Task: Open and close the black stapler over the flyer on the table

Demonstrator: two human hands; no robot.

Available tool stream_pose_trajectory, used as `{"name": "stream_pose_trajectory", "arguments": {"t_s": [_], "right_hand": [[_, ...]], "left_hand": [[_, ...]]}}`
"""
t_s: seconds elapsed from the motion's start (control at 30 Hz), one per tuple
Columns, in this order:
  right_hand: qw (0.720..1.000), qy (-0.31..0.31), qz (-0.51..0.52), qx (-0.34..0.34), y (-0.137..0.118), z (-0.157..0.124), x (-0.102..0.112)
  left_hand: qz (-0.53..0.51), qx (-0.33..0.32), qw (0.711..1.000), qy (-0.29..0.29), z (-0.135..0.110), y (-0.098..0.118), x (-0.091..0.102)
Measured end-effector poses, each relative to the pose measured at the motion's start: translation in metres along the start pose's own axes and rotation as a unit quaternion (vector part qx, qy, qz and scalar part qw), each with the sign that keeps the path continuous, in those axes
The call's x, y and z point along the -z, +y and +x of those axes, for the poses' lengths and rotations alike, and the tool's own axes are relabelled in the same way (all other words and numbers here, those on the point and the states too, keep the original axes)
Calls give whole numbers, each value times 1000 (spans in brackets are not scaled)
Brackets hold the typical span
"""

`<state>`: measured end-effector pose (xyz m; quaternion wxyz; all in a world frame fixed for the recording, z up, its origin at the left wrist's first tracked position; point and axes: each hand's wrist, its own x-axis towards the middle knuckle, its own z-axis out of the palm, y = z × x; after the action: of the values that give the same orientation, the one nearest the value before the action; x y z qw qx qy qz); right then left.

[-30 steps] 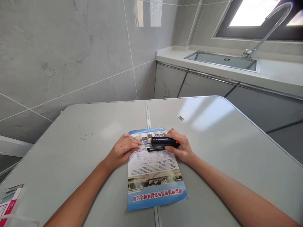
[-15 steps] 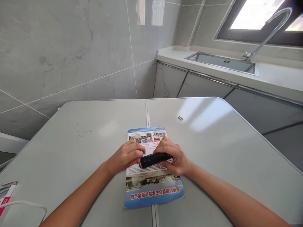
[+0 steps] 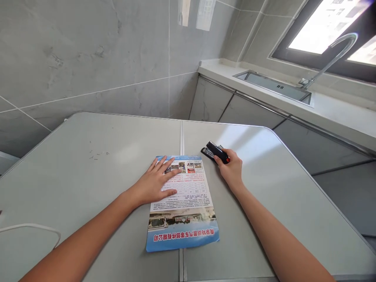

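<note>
A printed leaflet (image 3: 185, 211) with a blue border lies on the grey folding table (image 3: 88, 164), across its middle seam. My left hand (image 3: 155, 182) rests flat on the leaflet's upper left part, fingers spread. My right hand (image 3: 232, 170) is beyond the leaflet's upper right corner, fingers closed round the near end of a black stapler (image 3: 214, 152) with a red tip. The stapler sits low on the table top, pointing away to the left.
A white cable (image 3: 32, 229) loops over the table's near left edge. Small scattered bits (image 3: 98, 154) lie on the left half. Behind the table stand tiled walls, a counter with a steel sink (image 3: 273, 86) and a tap (image 3: 329, 64) at the right.
The stapler was held over the leaflet by both hands. My right hand has carried it off to the upper right, and my left hand has opened flat on the leaflet.
</note>
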<state>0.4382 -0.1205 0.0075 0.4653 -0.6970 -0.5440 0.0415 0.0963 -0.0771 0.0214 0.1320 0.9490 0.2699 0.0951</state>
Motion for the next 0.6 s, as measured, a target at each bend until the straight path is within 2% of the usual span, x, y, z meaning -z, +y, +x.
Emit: {"name": "stream_pose_trajectory", "arguments": {"t_s": [0.13, 0.27, 0.4, 0.6], "right_hand": [[997, -73, 16, 16, 9, 3, 0], [989, -133, 41, 50, 14, 8, 6], [976, -190, 67, 78, 14, 11, 11], [958, -247, 80, 125, 10, 11, 13]], "left_hand": [[4, 41, 999, 3, -2, -6, -4], [2, 63, 998, 31, -2, -13, -7], [-10, 70, 996, 51, -3, -15, -9], [-19, 58, 997, 40, -4, -15, -5]]}}
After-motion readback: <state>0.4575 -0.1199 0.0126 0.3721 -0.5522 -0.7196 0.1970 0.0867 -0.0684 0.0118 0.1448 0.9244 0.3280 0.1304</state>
